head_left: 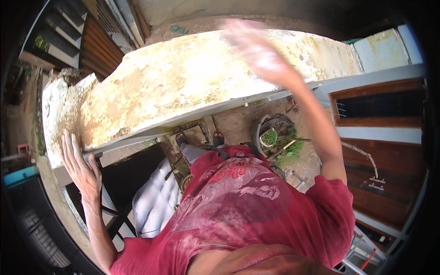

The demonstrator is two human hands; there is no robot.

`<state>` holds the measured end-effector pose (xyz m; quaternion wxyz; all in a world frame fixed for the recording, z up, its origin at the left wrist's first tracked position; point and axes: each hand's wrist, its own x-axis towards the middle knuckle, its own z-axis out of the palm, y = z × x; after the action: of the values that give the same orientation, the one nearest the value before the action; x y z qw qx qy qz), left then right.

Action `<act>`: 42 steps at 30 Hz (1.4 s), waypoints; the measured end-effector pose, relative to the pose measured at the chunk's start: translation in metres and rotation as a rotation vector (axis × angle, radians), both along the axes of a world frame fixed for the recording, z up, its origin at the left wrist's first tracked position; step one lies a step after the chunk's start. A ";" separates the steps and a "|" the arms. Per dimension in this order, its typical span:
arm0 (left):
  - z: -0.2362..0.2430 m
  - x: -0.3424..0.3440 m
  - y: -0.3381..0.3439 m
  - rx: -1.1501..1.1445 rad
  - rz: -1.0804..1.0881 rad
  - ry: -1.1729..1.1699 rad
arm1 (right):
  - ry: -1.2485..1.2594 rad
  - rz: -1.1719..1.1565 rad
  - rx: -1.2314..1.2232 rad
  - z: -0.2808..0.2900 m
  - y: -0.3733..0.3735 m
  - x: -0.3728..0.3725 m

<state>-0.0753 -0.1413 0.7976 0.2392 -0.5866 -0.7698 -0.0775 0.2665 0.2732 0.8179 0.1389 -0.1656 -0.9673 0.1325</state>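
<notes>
A broad weathered concrete ledge [183, 78], white with yellow-brown stains, stretches across in front of me. My left hand [80, 167] lies at its near left edge, fingers stretched out and holding nothing. White dust coats that hand and forearm. Over the right part of the ledge is my right hand [259, 52], smeared by motion, with a whitish patch on it. Its fingers are too blurred to make out, and I cannot tell whether it touches the surface.
Below are my sandalled feet [219, 136], a round planter [259, 133] with green plants and a pale draped sheet [158, 199]. The ledge's left end has a broken, raised lump [68, 80]. Brown wooden panels [366, 160] stand at right; a metal ladder [362, 252] is lower right.
</notes>
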 end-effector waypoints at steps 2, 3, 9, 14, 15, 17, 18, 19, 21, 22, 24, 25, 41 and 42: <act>-0.005 0.000 -0.010 -0.034 0.017 0.035 | 0.019 0.363 0.103 0.001 -0.074 -0.081; -0.005 -0.002 -0.016 -0.049 0.030 0.068 | 0.130 0.404 0.086 0.000 -0.110 -0.096; 0.003 0.010 -0.026 -0.010 0.055 0.046 | 0.014 -0.307 -0.032 -0.004 0.051 0.117; -0.006 0.007 -0.008 -0.014 0.010 0.026 | -0.338 -0.920 0.030 0.012 0.158 0.257; -0.006 0.008 -0.003 0.009 0.011 0.039 | -0.139 -0.748 -0.003 -0.001 0.137 0.192; -0.006 0.009 -0.005 0.022 -0.025 0.062 | 0.002 -0.243 -0.039 -0.008 0.051 0.055; -0.008 0.008 -0.008 0.021 -0.018 0.070 | -0.021 -0.033 0.023 -0.001 0.001 0.004; -0.009 0.007 -0.012 0.011 -0.014 0.082 | -0.031 0.136 0.101 0.009 -0.045 -0.022; -0.011 0.007 -0.020 -0.011 -0.004 0.086 | 0.003 0.029 0.016 0.009 -0.029 0.002; -0.009 0.013 -0.021 -0.032 0.010 0.094 | 0.002 0.001 -0.033 0.006 -0.014 0.021; -0.009 0.013 -0.020 -0.039 -0.005 0.050 | 0.055 -0.133 -0.016 -0.003 0.051 0.096; -0.010 0.013 -0.022 -0.044 0.016 0.022 | -0.010 -0.468 -0.040 0.008 0.067 0.134; 0.002 0.015 -0.026 0.002 0.069 -0.011 | 0.029 -0.193 0.087 0.024 -0.072 0.057; 0.002 0.019 -0.024 0.010 0.050 -0.039 | 0.014 -0.398 0.001 0.027 -0.061 0.100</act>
<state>-0.0565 -0.1654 0.7996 0.2289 -0.5645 -0.7883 -0.0870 0.3669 0.2121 0.8452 0.1689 -0.3524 -0.9147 0.1029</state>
